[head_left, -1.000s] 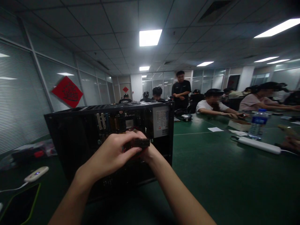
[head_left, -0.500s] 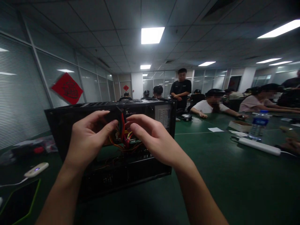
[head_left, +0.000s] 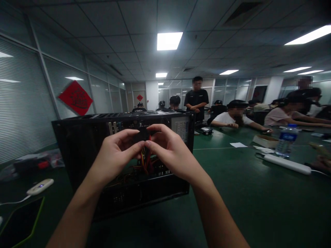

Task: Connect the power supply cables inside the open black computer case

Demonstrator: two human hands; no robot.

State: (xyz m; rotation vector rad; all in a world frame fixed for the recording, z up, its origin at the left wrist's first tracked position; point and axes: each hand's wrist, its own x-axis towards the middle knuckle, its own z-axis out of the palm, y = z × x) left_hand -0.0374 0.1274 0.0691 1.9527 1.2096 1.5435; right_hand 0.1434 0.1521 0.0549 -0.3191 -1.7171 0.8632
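A black computer case [head_left: 165, 187] stands on the table with its open side facing me. Inside it runs a bundle of red, yellow and black cables [head_left: 144, 162]. My left hand [head_left: 117, 148] is closed on the top of this bundle, thumb and forefinger bent around it. From the other side my right hand [head_left: 167, 146] also closes on the cables, its thumb tip meeting the left thumb. Something dark shows between the fingertips, too dim to make out. Parts of the circuit board and the lower cables are hidden behind my hands.
On the left lie a white device [head_left: 40, 186] with a lit display and a green-edged dark tablet [head_left: 22, 220]. A water bottle [head_left: 286, 141], a white power strip [head_left: 287, 164] and an open box [head_left: 266, 141] are on the right. Several people sit or stand beyond.
My left hand has moved right, up to my right hand, and the thumbs now meet at the cables. The bundle's upper part has shifted right, uncovering white and blue slots on the left.
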